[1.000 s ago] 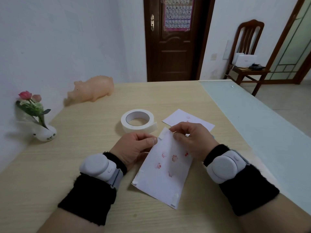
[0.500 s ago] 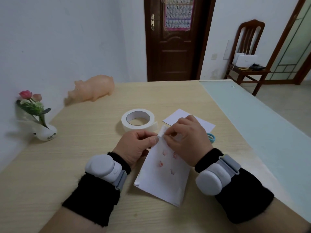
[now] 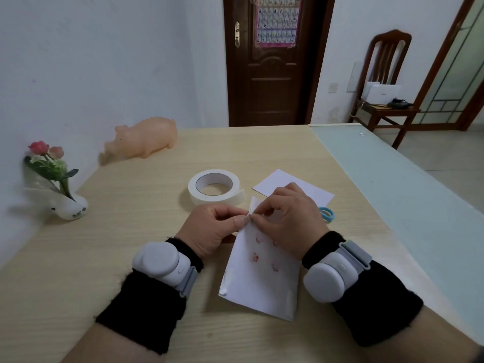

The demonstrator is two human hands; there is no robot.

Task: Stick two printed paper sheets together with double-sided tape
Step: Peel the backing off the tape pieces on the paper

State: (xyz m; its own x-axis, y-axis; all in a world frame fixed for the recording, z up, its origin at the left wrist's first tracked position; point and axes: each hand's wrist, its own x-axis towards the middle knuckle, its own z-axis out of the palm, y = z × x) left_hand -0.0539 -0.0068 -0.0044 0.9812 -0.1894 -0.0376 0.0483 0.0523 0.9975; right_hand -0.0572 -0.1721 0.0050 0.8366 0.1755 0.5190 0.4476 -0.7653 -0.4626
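A white sheet printed with small red marks (image 3: 262, 279) lies on the wooden table (image 3: 131, 244) in front of me, with pale tape strips at its near corners. My left hand (image 3: 209, 231) pinches its far left edge. My right hand (image 3: 290, 218) pinches at the far left corner, fingertips against a tape strip there. A second white sheet (image 3: 282, 180) lies flat just behind my right hand, partly hidden by it. The roll of double-sided tape (image 3: 214, 186) sits behind my left hand, its loose end pointing right.
Blue scissor handles (image 3: 326, 214) peek out right of my right hand. A pink pig figure (image 3: 144, 138) and a small vase of flowers (image 3: 56, 184) stand by the left wall. A glass strip (image 3: 392, 195) runs along the table's right side.
My right hand has moved left over the sheet's far corner to meet my left fingertips. The sheet has turned and its far edge is lifted slightly.
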